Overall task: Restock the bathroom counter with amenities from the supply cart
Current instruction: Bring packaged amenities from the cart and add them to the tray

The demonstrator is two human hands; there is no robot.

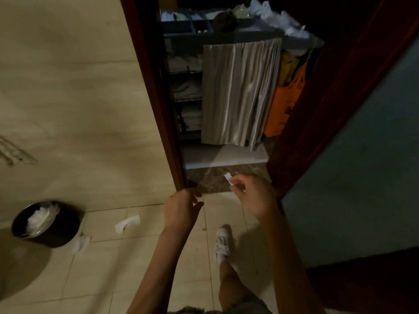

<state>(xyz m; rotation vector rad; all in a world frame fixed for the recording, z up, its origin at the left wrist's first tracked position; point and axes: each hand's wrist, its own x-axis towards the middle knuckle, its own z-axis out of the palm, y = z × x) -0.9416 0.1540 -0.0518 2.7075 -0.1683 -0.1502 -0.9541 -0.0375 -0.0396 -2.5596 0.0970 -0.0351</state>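
At the near left we see a black waste bin (45, 225) on the tiled floor, crumpled white paper inside; two white tissue scraps (127, 223) lie on the tiles beside it; our left hand (181, 208) hangs near the foot of the door frame, fingers loosely curled and apart, gripping nothing; beyond the doorway stands the supply cart (226, 39), folded white towels (190, 118) on its left shelves, a pale curtain (240, 91) across its front; our right hand (254, 196) pinches a small white packet (228, 178) between thumb and fingertips, in the air before the cart's base; an orange bag (285, 105) hangs at the cart's right side; a dark door (362, 155) stands at the right.
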